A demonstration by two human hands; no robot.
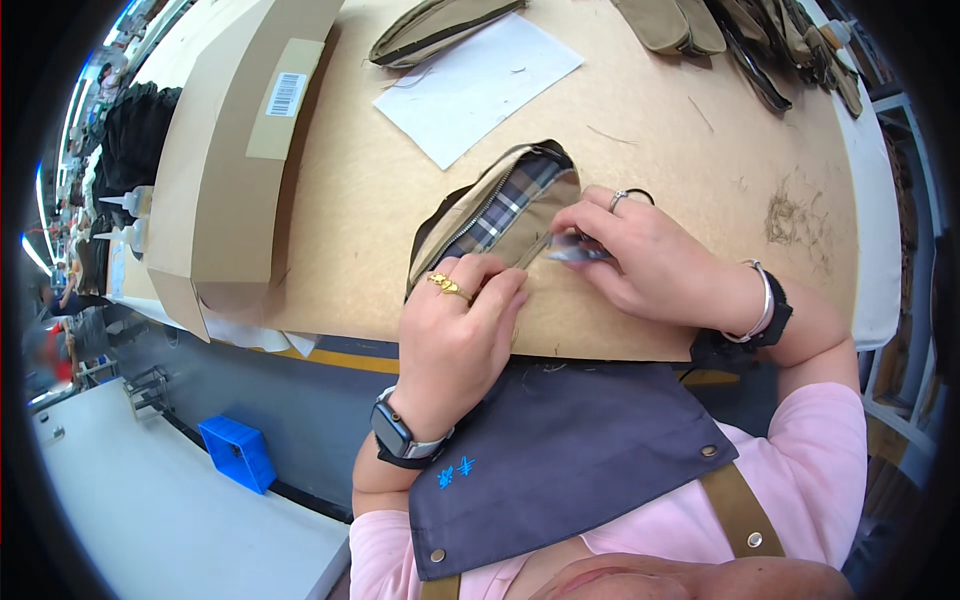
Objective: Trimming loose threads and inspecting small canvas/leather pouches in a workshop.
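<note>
A tan zippered pouch (545, 205) lies on the table in front of me, its zip parted to show a plaid lining (510, 205). My left hand (455, 315) pinches the near end of the pouch between thumb and fingers. Just right of the pouch's near edge, my right hand (635, 250) is closed around a small tool with metal blades, which looks like thread snips (578, 249). Motion blurs the tips of the snips. A dark loop stands out by the ringed finger of that hand.
A cardboard box (225, 150) stands at the left. Beyond the pouch lie a white paper sheet (480, 85) and another tan pouch (440, 30). More tan pieces (680, 25) are heaped at the far right. Loose thread clippings (797, 212) are scattered on the table (360, 240).
</note>
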